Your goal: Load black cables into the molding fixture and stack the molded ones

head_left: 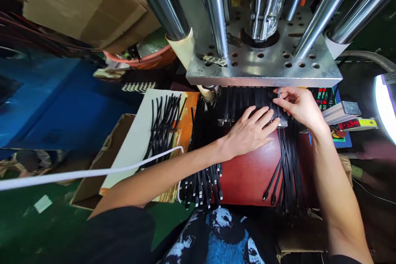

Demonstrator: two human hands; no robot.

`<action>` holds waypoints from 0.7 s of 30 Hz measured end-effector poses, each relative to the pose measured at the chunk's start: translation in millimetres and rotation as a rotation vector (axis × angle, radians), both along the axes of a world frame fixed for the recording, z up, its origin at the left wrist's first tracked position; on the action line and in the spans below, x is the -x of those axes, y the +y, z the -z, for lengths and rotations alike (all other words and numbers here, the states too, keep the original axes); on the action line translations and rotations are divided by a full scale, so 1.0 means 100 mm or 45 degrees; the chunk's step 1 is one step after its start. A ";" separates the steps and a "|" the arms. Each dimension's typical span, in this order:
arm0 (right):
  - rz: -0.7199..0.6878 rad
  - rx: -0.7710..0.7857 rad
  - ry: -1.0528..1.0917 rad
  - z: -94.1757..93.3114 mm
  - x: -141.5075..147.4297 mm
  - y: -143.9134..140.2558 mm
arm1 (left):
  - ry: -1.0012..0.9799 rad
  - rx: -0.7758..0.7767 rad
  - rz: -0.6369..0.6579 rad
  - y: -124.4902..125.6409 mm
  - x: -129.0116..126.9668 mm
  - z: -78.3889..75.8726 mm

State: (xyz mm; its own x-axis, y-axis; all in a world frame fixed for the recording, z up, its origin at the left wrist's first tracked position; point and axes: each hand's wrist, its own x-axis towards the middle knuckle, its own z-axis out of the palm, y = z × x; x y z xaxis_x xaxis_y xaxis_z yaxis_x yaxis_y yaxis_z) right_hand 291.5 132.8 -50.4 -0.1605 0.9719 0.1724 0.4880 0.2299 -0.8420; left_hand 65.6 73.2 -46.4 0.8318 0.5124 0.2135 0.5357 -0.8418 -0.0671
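Note:
My left hand (pixel 249 132) lies flat, fingers spread, on a row of black cables (pixel 235 103) laid under the metal press plate (pixel 266 68). Just to its right, my right hand (pixel 298 105) pinches one thin black cable end at the plate's front edge. More black cables (pixel 287 165) hang down over the red work surface (pixel 247 173) below my right hand. Another bunch of black cables (pixel 202 183) hangs off the surface's left edge, plugs downward.
Several black cables (pixel 162 126) lie on a white and orange board (pixel 139 140) to the left. Steel columns (pixel 216 8) rise from the press plate. A cardboard box (pixel 86 4) sits top left. A white cord (pixel 93 171) crosses the left. A control panel (pixel 328 99) stands right.

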 end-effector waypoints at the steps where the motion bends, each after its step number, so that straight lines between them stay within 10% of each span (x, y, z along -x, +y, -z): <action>1: 0.050 -0.032 -0.017 0.01 0.02 -0.01 | 0.014 -0.003 -0.055 -0.04 -0.04 0.01; 5: 0.246 -0.268 -0.257 0.00 0.04 -0.23 | 0.059 -0.029 -0.225 -0.19 -0.18 0.04; 11: 0.050 -0.204 -0.837 -0.06 -0.04 -0.76 | -0.027 0.136 -0.284 -0.19 -0.28 -0.03; 21: 0.216 -0.103 -1.071 0.00 0.14 0.16 | -0.245 0.353 -0.426 0.62 -0.43 -0.13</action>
